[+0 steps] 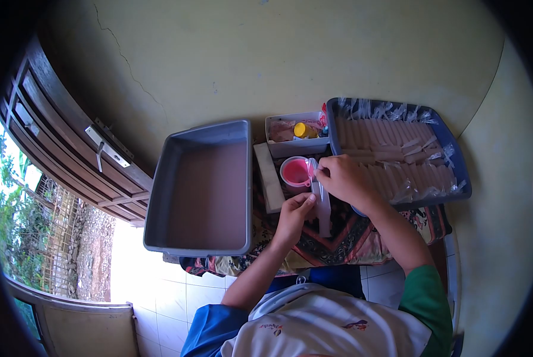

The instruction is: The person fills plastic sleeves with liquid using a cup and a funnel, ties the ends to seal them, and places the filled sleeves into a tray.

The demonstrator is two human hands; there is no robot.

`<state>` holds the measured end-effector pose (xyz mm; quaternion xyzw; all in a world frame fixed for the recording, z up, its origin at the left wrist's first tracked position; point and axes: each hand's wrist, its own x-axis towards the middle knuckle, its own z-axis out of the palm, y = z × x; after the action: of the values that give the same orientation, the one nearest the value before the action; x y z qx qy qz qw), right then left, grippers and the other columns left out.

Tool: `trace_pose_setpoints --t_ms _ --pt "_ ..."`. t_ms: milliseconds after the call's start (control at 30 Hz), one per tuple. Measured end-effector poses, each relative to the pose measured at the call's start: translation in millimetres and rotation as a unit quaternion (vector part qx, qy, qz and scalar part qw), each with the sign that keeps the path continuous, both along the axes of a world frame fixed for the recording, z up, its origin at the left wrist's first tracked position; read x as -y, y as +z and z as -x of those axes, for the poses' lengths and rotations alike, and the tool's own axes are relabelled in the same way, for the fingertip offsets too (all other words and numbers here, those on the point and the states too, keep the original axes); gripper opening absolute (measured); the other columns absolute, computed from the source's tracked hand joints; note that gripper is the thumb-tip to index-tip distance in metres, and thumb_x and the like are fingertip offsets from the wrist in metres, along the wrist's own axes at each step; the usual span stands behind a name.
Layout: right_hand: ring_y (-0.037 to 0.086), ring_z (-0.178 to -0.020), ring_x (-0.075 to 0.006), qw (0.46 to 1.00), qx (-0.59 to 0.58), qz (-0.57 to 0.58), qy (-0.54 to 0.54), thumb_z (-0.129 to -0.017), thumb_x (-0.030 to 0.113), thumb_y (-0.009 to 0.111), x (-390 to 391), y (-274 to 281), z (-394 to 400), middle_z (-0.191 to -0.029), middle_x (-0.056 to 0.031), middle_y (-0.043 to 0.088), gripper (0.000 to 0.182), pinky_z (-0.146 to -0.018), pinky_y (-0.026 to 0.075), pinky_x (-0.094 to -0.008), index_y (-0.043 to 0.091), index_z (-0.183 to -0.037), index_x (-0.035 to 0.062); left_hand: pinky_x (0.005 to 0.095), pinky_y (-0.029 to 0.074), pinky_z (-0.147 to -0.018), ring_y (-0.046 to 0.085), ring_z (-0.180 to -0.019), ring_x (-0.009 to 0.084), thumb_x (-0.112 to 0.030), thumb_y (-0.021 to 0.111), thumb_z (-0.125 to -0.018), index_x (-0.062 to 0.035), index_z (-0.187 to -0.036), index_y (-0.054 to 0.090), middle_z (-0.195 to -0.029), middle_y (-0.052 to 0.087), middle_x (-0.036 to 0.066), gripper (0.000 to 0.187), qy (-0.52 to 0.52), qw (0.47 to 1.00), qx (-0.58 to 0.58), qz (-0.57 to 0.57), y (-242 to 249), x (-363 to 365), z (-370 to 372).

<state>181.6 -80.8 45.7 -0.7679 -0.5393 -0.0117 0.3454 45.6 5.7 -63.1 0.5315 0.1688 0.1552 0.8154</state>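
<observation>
A narrow clear plastic bag (323,217), its lower part filled with pinkish-brown liquid, hangs upright between my hands. My right hand (345,179) pinches the bag's thin upper end, fingers closed. Lower down, my left hand (293,221) is closed with thumb and fingertips against the bag's side. Right behind the bag stands a pink cup or funnel (296,171) with a pale rim; its lower part is partly hidden. A grey tub (247,178) on the left contains a broad pool of the same coloured liquid.
At the right, a dark blue tray (464,172) carries rows of filled, tied plastic bags (388,134). A white box (296,147) behind the cup contains a yellow-lidded jar (304,130) and plastic. A pale block (269,178) stands beside the grey tub. Patterned cloth (344,241) covers the table.
</observation>
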Motion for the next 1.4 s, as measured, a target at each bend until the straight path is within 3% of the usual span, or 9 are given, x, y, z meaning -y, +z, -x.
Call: trace_pose_setpoints --t_ms 100,167,267,967,1167,1233,1267,1333,1400 --pt "0.062 -0.067 -0.0398 1.0 0.017 -0.001 0.015 -0.08 0.013 0.059 -5.3 -16.1 -5.6 -0.07 -0.023 0.062 0.018 -0.067 0.05 -0.0466 0.063 -0.073 -0.0031 0.0291 0.051 -0.078 0.065 -0.08 0.0157 -0.022 0.052 -0.098 0.0017 -0.108 0.06 -0.091 0.066 0.007 0.027 0.0 1.0 0.004 0.022 -0.3 4.4 0.3" --pt "0.062 -0.068 -0.0398 0.999 0.03 -0.003 0.016 -0.08 0.012 0.058 -6.3 -18.8 -5.6 -0.07 -0.0227 0.062 0.018 -0.068 0.05 -0.047 0.063 -0.072 -0.0031 0.0243 0.045 -0.069 0.056 -0.072 0.0078 -0.024 0.054 -0.097 -0.0003 -0.104 0.063 -0.084 0.061 0.0 0.027 0.008 0.997 0.021 0.078 3.1 9.5 0.5" --pt "0.062 -0.07 -0.0395 1.0 0.015 -0.005 0.027 -0.08 0.012 0.058 -6.7 -20.3 -4.9 -0.07 -0.0217 0.062 0.018 -0.07 0.05 -0.0475 0.063 -0.072 -0.003 0.0263 0.048 -0.075 0.06 -0.077 0.0098 -0.024 0.054 -0.098 0.001 -0.105 0.063 -0.087 0.063 0.002 0.027 -0.01 0.995 0.02 0.093 5.1 9.8 2.7" --pt "0.061 -0.073 -0.0387 0.998 0.047 0.015 0.034 -0.076 0.01 0.063 -8.4 -32.9 -8.7 -0.072 -0.02 0.062 0.014 -0.07 0.049 -0.0458 0.061 -0.072 -0.0037 0.0309 0.05 -0.084 0.066 -0.089 0.017 -0.023 0.051 -0.099 0.004 -0.111 0.061 -0.096 0.067 0.009 0.031 -0.029 0.995 0.024 0.089 10.1 11.0 6.3" --pt "0.061 -0.067 -0.0379 0.998 0.026 -0.029 0.042 -0.076 0.008 0.064 -4.9 -26.3 -8.3 -0.071 -0.0196 0.061 0.013 -0.064 0.048 -0.0421 0.061 -0.074 -0.0042 0.0295 0.05 -0.079 0.065 -0.086 0.0149 -0.023 0.052 -0.099 0.0018 -0.11 0.062 -0.095 0.067 0.008 0.029 -0.015 0.998 0.032 0.047 9.2 9.2 6.1" --pt "0.06 -0.059 -0.0299 0.996 -0.054 -0.047 0.046 -0.078 0.011 0.067 -0.4 -20.3 -8.7 -0.068 -0.0165 0.061 0.016 -0.058 0.047 -0.0363 0.062 -0.076 -0.004 0.0278 0.049 -0.076 0.063 -0.083 0.0131 -0.023 0.053 -0.098 0.001 -0.109 0.062 -0.095 0.067 0.006 0.028 -0.009 0.999 0.03 0.029 6.1 4.0 6.5" --pt "0.06 -0.059 -0.0299 0.996 -0.053 -0.048 0.047 -0.078 0.011 0.067 1.9 -14.7 -6.8 -0.068 -0.0165 0.061 0.016 -0.058 0.047 -0.0363 0.062 -0.076 -0.004 0.026 0.048 -0.073 0.062 -0.08 0.0113 -0.022 0.053 -0.098 0.0003 -0.109 0.062 -0.095 0.067 0.005 0.027 -0.003 1.0 0.028 0.011 8.4 1.2 7.3" --pt "0.058 -0.057 -0.02 0.989 -0.123 -0.059 0.062 -0.081 0.015 0.068 9.0 -3.2 -1.1 -0.066 -0.0114 0.062 0.019 -0.057 0.045 -0.0313 0.063 -0.079 -0.0033 0.0258 0.048 -0.075 0.063 -0.083 0.0123 -0.019 0.054 -0.097 0.0007 -0.108 0.063 -0.093 0.067 0.006 0.024 0.009 0.999 0.033 -0.014 14.8 -2.4 9.5" --pt "0.058 -0.059 -0.0177 0.984 -0.141 -0.074 0.079 -0.082 0.015 0.068 13.3 0.5 2.3 -0.067 -0.0098 0.062 0.019 -0.058 0.045 -0.0302 0.064 -0.08 -0.0035 0.0255 0.048 -0.078 0.064 -0.085 0.0133 -0.015 0.055 -0.096 0.0011 -0.107 0.063 -0.091 0.067 0.006 0.021 0.02 0.998 0.039 -0.038 23.0 -1.9 9.9"
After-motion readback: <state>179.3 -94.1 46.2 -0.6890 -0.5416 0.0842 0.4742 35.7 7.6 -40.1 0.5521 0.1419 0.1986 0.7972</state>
